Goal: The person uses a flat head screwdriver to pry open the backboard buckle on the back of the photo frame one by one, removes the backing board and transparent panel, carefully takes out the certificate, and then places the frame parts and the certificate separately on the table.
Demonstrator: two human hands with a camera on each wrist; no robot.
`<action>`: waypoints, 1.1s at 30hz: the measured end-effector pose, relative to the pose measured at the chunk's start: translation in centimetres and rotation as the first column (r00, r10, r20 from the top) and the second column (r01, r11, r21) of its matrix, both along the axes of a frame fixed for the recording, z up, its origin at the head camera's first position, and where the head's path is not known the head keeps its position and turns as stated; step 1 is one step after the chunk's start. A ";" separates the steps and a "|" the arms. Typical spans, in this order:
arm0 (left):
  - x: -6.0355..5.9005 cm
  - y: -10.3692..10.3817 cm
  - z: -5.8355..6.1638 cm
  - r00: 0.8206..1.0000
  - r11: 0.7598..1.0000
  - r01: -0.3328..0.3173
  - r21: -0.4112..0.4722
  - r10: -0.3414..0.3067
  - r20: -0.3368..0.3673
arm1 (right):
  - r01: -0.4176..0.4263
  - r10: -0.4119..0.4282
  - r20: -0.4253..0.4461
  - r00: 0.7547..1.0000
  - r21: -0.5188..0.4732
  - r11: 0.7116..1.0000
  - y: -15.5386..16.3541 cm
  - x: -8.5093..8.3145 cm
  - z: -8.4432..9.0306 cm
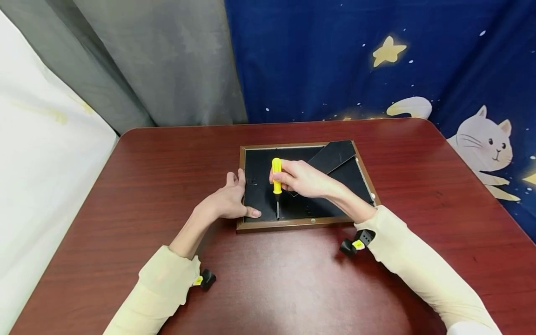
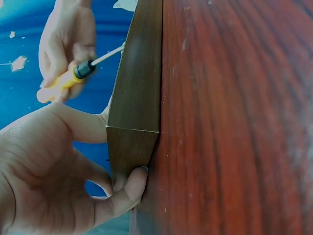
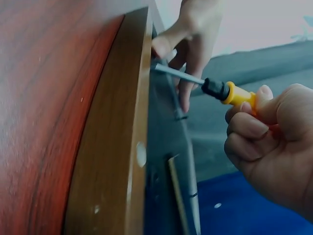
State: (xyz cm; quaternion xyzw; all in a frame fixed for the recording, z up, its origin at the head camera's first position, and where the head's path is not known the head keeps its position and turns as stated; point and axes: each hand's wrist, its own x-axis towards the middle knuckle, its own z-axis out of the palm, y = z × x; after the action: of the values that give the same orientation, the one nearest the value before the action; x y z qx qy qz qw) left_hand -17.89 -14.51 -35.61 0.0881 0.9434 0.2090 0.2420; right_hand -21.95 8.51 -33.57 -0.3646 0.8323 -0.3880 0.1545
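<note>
- A dark red wood-grain bench fills the scene, backed on the far side by a grey curtain at left and a blue star-and-cat patterned cloth at right.
- A brown wooden picture frame lies face down near the middle of the bench, its black backing board upward and a black fold-out stand flap angled over its far right part.
- The right hand, in a cream long sleeve, is curled tight round a yellow-handled screwdriver held nearly upright over the backing board, its metal tip down against the board close to the frame's near rail.
- The left hand grips the frame's near left corner: the thumb lies on the backing board just left of the screwdriver tip, and the left wrist view shows the fingers curled round the corner against the bench.
- Small black wrist-worn cameras with yellow tags sit at both sleeve cuffs.
</note>
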 end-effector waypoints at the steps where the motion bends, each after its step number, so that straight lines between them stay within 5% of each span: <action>1: 0.0 0.1 0.0 1.000 1.000 0.000 0.003 0.000 0.003 | -0.007 0.007 -0.032 0.999 0.000 1.000 0.1 0.3 0.1; 8: 0.0 0.1 -0.1 1.000 1.000 0.004 0.023 -0.004 0.017 | -0.025 0.024 -0.178 0.984 -0.007 1.000 0.1 2.6 0.9; 33: -0.3 0.0 0.0 1.000 0.999 0.010 0.031 -0.011 0.021 | -0.033 0.040 -0.317 0.947 0.027 0.999 0.4 6.8 1.4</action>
State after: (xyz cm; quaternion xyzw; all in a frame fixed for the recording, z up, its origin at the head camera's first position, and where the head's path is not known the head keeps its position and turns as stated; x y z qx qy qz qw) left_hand -18.17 -14.47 -35.62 0.0944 0.9371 0.2230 0.2516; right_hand -15.16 8.91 -32.22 -0.4360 0.8435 -0.3124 0.0294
